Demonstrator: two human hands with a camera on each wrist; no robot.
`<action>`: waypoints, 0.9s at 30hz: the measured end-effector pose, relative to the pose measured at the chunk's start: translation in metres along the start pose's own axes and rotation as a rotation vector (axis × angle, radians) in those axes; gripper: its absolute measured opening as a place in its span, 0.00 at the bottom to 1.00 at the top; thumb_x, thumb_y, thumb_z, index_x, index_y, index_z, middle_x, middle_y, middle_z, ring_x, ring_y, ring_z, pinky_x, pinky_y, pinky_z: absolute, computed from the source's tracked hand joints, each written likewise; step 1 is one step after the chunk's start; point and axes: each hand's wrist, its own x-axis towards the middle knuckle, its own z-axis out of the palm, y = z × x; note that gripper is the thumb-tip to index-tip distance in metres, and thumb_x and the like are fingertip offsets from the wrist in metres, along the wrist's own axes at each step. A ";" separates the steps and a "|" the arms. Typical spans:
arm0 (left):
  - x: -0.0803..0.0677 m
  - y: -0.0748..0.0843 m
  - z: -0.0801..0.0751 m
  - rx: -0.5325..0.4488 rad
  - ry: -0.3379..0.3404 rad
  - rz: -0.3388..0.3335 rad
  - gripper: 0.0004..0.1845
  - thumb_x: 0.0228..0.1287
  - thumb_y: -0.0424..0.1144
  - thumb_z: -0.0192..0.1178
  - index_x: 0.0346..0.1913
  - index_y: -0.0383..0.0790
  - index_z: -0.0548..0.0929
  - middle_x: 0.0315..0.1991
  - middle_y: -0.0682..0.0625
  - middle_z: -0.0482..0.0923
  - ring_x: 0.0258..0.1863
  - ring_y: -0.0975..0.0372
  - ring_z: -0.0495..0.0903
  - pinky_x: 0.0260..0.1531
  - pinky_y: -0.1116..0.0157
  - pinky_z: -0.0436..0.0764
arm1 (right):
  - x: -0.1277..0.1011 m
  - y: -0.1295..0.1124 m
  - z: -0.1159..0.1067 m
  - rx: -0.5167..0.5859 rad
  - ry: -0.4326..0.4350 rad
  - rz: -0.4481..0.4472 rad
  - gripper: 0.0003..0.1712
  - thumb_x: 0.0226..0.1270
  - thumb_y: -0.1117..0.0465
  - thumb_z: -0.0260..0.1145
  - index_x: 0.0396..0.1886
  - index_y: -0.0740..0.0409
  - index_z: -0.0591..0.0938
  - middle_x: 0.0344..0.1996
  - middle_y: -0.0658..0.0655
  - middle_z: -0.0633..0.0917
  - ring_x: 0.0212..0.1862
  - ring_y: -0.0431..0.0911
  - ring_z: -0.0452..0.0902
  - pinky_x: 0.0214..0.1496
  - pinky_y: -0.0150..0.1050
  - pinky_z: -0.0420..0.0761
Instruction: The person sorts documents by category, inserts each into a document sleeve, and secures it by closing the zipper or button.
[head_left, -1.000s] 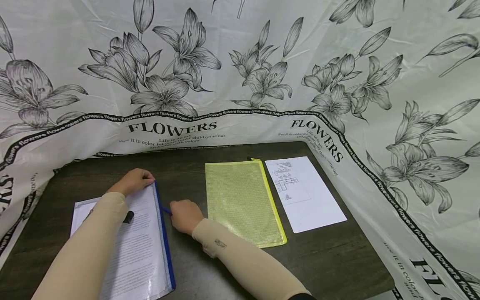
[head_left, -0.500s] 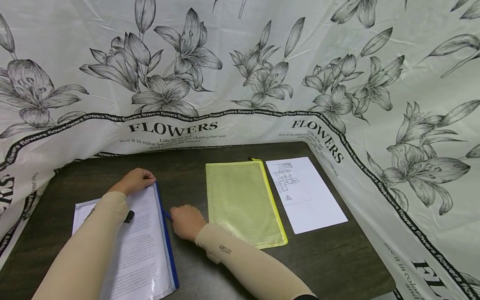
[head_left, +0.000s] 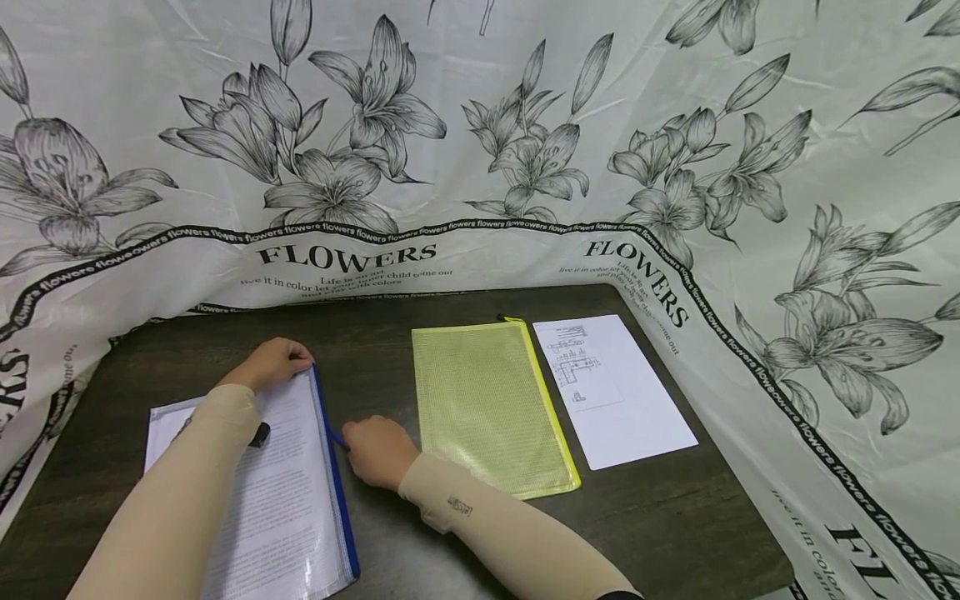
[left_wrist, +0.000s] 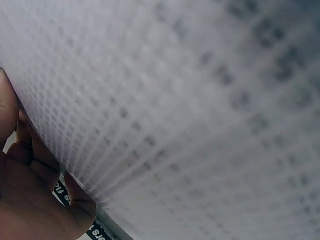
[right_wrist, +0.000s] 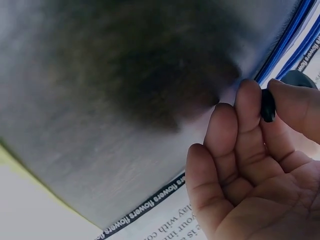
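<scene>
A clear mesh pouch (head_left: 281,500) with a blue zipper (head_left: 335,479) along its right edge lies at the table's left, with a printed sheet inside. My left hand (head_left: 268,363) grips its far corner, and its fingers curl at the mesh edge (left_wrist: 190,115) in the left wrist view. My right hand (head_left: 378,451) is beside the zipper, about halfway along it. Its thumb and forefinger pinch the small dark zipper pull (right_wrist: 268,105). The left forearm hides part of the pouch.
A yellow mesh pouch (head_left: 487,408) lies in the middle of the dark wooden table (head_left: 675,517). A white sheet with a small drawing (head_left: 611,387) lies to its right. Flower-printed cloth (head_left: 480,167) hangs round the table's back and sides.
My right hand has slid a little toward me along the blue zipper, still pinching the pull. The left hand has stayed on the pouch's far corner.
</scene>
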 end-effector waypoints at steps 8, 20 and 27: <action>-0.001 0.000 0.000 -0.013 0.000 -0.022 0.11 0.76 0.35 0.57 0.48 0.30 0.85 0.46 0.36 0.83 0.43 0.50 0.78 0.47 0.48 0.75 | -0.009 0.000 -0.005 0.003 0.012 -0.042 0.14 0.68 0.56 0.71 0.24 0.48 0.77 0.20 0.44 0.80 0.25 0.40 0.77 0.27 0.34 0.74; -0.002 0.001 0.000 -0.009 -0.014 -0.030 0.13 0.76 0.35 0.56 0.50 0.28 0.85 0.48 0.35 0.82 0.45 0.48 0.77 0.49 0.47 0.75 | -0.023 0.005 -0.003 0.031 0.015 -0.059 0.14 0.65 0.58 0.70 0.23 0.47 0.75 0.18 0.43 0.77 0.23 0.39 0.72 0.25 0.33 0.69; -0.001 0.001 0.001 -0.017 -0.016 -0.034 0.14 0.77 0.35 0.55 0.51 0.27 0.84 0.50 0.33 0.82 0.50 0.45 0.78 0.53 0.44 0.74 | -0.030 0.005 -0.002 0.048 0.006 -0.091 0.13 0.64 0.58 0.70 0.22 0.46 0.76 0.17 0.42 0.75 0.23 0.38 0.69 0.24 0.33 0.67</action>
